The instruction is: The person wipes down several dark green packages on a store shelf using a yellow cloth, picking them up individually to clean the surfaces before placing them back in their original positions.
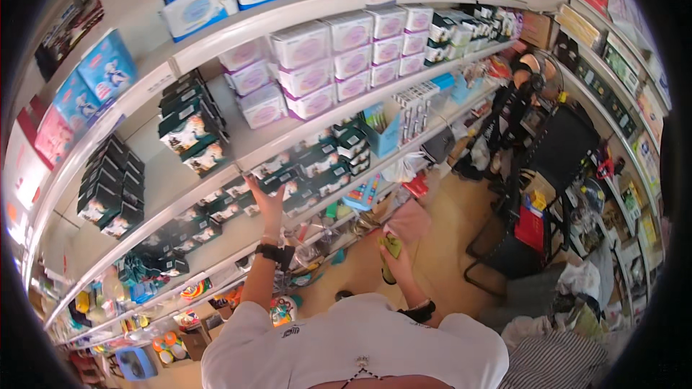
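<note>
My left hand (pixel 267 200) reaches up to the shelf edge with its fingers apart, up against a row of dark green packs (pixel 317 181) with a white and orange picture. Whether its fingertips press on one pack is hard to see. Lower and to the right, my right hand (pixel 400 268) is closed round a crumpled yellow-green cloth (pixel 391 246). A pink cloth (pixel 408 222) shows just beyond it; I cannot tell if that hand holds it too. Dark bands circle both wrists.
White and purple packs (pixel 308 72) stand stacked on the shelf above, beside more dark green packs (pixel 191 130). Blue and white packs (pixel 198 7) fill the top shelf. A black chair (pixel 562 144) holding a red item stands at right, near a fan (pixel 544 75) and another shelf.
</note>
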The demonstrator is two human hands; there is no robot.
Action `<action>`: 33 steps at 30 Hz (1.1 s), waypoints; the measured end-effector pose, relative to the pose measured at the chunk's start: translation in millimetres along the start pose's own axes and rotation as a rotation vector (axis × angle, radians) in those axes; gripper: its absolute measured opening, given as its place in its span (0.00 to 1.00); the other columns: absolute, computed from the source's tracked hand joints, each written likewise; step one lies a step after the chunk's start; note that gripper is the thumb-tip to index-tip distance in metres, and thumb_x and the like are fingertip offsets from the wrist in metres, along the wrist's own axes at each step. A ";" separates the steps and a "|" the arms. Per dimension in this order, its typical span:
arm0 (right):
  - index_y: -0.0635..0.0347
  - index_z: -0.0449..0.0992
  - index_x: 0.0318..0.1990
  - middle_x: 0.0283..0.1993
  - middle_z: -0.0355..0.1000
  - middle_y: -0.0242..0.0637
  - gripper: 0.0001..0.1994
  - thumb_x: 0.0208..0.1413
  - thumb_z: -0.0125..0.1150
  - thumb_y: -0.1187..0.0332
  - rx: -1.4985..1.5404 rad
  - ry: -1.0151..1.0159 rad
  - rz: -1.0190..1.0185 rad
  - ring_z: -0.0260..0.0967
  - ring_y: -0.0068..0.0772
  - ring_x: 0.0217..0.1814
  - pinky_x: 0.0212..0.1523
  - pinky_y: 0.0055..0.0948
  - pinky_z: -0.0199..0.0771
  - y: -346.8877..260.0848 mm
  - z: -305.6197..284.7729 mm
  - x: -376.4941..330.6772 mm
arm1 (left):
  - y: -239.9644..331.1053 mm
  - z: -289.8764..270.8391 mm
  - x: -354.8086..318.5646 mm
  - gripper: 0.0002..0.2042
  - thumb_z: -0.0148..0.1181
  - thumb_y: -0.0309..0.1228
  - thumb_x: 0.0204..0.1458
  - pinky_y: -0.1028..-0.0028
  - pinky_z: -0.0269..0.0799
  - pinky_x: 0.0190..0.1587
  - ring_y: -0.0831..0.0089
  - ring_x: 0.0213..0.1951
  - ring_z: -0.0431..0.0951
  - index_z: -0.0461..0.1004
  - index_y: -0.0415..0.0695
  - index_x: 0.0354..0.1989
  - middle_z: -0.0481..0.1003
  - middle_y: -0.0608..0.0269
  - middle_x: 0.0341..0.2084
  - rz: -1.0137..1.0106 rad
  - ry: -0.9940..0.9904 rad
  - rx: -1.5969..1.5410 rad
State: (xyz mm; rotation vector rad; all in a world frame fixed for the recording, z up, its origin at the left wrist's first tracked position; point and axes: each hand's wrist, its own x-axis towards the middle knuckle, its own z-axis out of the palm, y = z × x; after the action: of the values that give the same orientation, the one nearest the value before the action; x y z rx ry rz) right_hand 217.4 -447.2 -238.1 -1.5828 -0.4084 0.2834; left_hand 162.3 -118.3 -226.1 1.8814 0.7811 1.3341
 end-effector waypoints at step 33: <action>0.67 0.66 0.34 0.27 0.63 0.29 0.10 0.49 0.53 0.68 0.090 -0.053 0.217 0.59 0.20 0.28 0.29 0.19 0.61 4.6 4.4 -28.7 | -30.8 16.9 45.4 0.35 0.68 0.32 0.26 0.66 0.60 0.46 0.52 0.46 0.62 0.56 0.32 0.45 0.61 0.43 0.43 -0.082 0.000 -0.058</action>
State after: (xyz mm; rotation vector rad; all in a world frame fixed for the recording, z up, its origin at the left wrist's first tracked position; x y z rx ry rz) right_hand 190.0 -455.6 -244.8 -1.5352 -0.2611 0.5045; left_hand 189.1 -67.8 -230.6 1.7849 0.8020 1.2931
